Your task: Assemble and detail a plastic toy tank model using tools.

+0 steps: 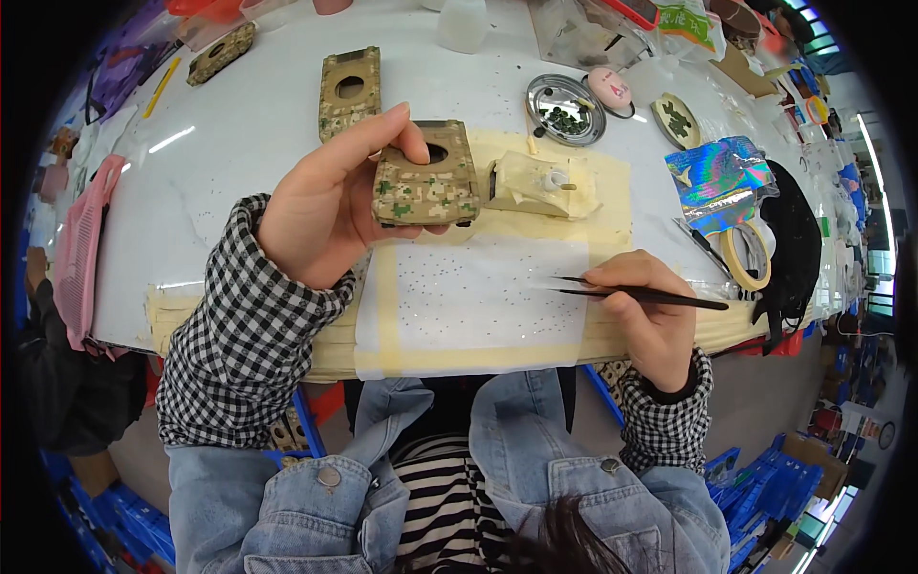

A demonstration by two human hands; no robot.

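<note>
Specks on the white sheet are honestly too tiny to identify. Just past the sheet, the left hand has some fingers tucked out of sight under a camo shell, and it blocks part of a second camo shell. Beyond the sheet, a pinkish cup gets chopped by the top edge.

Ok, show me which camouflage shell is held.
The near shell, in the left grip; the shell behind it and the upper-left shell rest on the table, unheld.

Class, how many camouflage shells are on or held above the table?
3: held shell in the left hand, middle shell just beyond it, far shell at back left. Others may be hidden.
</note>
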